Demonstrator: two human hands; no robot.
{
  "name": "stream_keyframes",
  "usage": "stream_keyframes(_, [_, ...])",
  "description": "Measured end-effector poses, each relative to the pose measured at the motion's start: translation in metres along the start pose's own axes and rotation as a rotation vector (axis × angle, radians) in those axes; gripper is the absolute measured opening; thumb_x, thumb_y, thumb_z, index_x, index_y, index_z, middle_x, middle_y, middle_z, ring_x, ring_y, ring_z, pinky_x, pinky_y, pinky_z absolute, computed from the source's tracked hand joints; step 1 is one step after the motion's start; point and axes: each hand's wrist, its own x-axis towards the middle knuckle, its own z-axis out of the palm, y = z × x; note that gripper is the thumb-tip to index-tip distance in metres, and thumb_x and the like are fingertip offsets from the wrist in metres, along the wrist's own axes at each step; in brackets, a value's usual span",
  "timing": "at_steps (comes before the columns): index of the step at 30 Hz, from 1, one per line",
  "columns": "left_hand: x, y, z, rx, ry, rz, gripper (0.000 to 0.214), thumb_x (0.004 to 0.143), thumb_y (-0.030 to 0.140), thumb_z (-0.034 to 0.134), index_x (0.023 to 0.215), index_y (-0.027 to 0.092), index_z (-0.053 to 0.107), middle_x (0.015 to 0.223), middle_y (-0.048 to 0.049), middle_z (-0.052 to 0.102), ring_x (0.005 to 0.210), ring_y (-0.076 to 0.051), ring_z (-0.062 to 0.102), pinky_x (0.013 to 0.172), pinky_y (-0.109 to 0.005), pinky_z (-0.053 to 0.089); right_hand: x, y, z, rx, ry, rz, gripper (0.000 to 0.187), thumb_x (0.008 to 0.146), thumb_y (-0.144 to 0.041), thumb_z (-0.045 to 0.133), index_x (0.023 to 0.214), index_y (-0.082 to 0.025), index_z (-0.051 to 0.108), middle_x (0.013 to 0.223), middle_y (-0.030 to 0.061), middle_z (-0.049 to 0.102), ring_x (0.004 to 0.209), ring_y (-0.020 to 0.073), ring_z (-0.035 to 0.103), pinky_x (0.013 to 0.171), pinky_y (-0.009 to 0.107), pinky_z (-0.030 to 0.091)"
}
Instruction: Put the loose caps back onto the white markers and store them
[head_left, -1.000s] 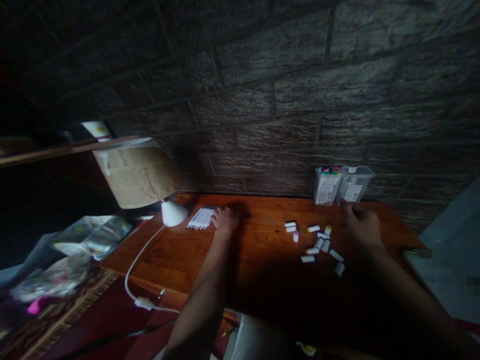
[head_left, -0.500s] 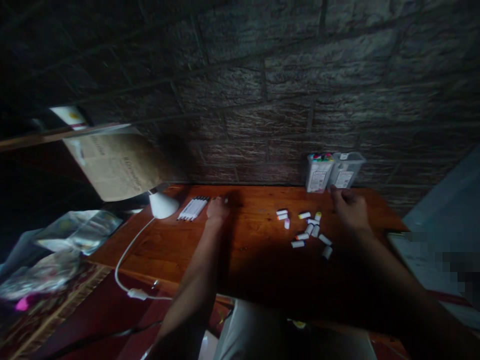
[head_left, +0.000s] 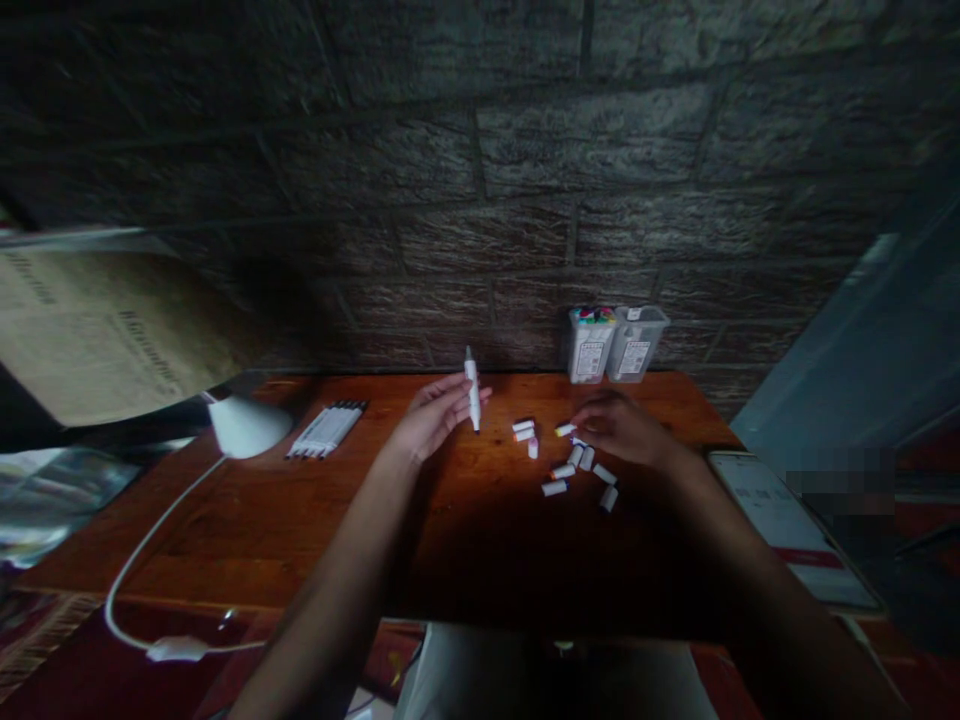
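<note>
A white marker [head_left: 473,390] is held nearly upright in my left hand [head_left: 439,415], between thumb and fingers, above the table. Its upper end is pale grey and its lower tip dark. My right hand [head_left: 619,428] is over the loose marker caps, its fingers bent together; what they hold, if anything, is hidden. A white cap with a yellow end [head_left: 564,430] lies right at its fingertips. Several more white caps with coloured ends [head_left: 587,458] are scattered below and left of that hand, including a pinkish cap [head_left: 532,447].
A row of white markers [head_left: 328,430] lies left, beside a lamp with a white base [head_left: 247,428]. Two clear plastic boxes [head_left: 628,350] stand against the brick wall, the left one filled with coloured-ended pens. A tablet-like device [head_left: 795,530] rests at the right edge.
My left hand has lifted a marker off the table beside the row and brought it right. The right hand has moved from near the boxes down to the caps. The view has turned right.
</note>
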Motion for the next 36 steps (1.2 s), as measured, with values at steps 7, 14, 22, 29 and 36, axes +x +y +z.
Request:
stream_keyframes(7, [-0.007,0.008,0.008,-0.507,-0.143,-0.032,0.016,0.089,0.006,0.056,0.100,0.010,0.067,0.097,-0.0093,0.076,0.094,-0.019,0.074,0.087,-0.029,0.059,-0.007,0.014,0.013,-0.005,-0.191,0.144,0.022,0.084,-0.034,0.061,0.089,-0.021,0.077,0.091,0.0069,0.077,0.081,0.0230,0.070,0.076,0.034,0.051])
stream_keyframes(14, [-0.010,0.007,0.010,-0.427,-0.215,-0.024,0.015,0.087,0.010,0.061,0.100,0.011,0.067,0.102,-0.0102,0.075,0.090,-0.019,0.074,0.088,-0.031,0.058,-0.008,0.010,0.015,0.100,-0.228,0.212,0.023,0.084,-0.038,0.061,0.092,-0.024,0.078,0.091,0.0030,0.077,0.077,0.0212,0.071,0.071,0.031,0.051])
stream_keyframes(22, [-0.016,0.006,0.016,-0.333,-0.292,-0.014,0.032,0.071,0.021,0.081,0.099,0.014,0.067,0.097,-0.0085,0.075,0.082,-0.020,0.074,0.083,-0.033,0.058,-0.007,0.000,0.017,0.209,-0.142,0.187,0.024,0.082,-0.041,0.066,0.091,-0.021,0.076,0.093,0.0067,0.077,0.082,0.0234,0.071,0.076,0.036,0.055])
stream_keyframes(29, [-0.018,0.004,0.020,-0.133,-0.294,0.056,0.027,0.067,0.021,0.085,0.089,0.014,0.072,0.082,-0.0022,0.072,0.072,-0.012,0.068,0.072,-0.022,0.053,0.000,-0.006,0.013,0.573,0.156,0.228,0.038,0.076,-0.044,0.075,0.105,-0.019,0.073,0.110,0.0093,0.074,0.097,0.0230,0.070,0.091,0.042,0.054])
stream_keyframes(36, [-0.018,0.000,0.022,0.032,-0.318,0.121,0.026,0.065,0.021,0.085,0.087,0.015,0.072,0.086,-0.0031,0.073,0.075,-0.013,0.066,0.073,-0.023,0.050,0.005,-0.022,0.010,0.764,0.262,0.219,0.038,0.077,-0.040,0.077,0.111,-0.025,0.072,0.103,0.0037,0.076,0.092,0.0185,0.070,0.090,0.039,0.055])
